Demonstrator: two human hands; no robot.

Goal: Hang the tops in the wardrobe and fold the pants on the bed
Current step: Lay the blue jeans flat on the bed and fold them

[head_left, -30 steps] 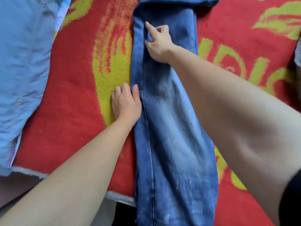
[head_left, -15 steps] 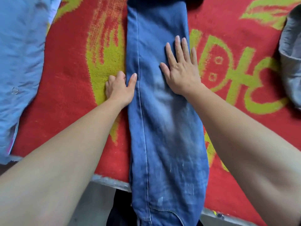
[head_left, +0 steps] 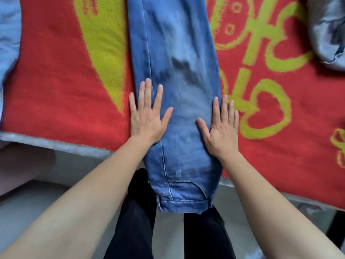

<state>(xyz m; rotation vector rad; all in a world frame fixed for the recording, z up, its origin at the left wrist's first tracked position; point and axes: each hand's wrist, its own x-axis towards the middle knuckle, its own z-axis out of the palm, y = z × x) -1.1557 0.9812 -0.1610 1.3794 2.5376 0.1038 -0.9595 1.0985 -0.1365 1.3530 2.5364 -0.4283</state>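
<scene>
Blue jeans (head_left: pixel 175 81) lie folded lengthwise in one long strip on the red blanket (head_left: pixel 56 81) with a yellow-green pattern that covers the bed. Waistband end of the jeans hangs off the bed edge toward the person, leg end runs out of view at the top

Left hand (head_left: pixel 145 118) flat on the jeans' left edge, palm down, fingers (head_left: pixel 147 90) straight and slightly spread, gripping nothing; little finger sits right at the edge of the denim

Right hand (head_left: pixel 222 133) flat on the jeans' right edge, palm down, fingers (head_left: pixel 224 107) straight and close together, holding nothing; outer fingers overlap onto the blanket just right of the jeans

Bare denim shows between the two hands

Light blue shirt (head_left: pixel 8 34) on the blanket well left of the jeans, cut by the frame edge. Crumpled grey garment (head_left: pixel 328 34) well right of the jeans, also cut off. Person's black trouser legs (head_left: pixel 136 221) just below the jeans' waistband, grey floor (head_left: pixel 28 212) either side of them
</scene>
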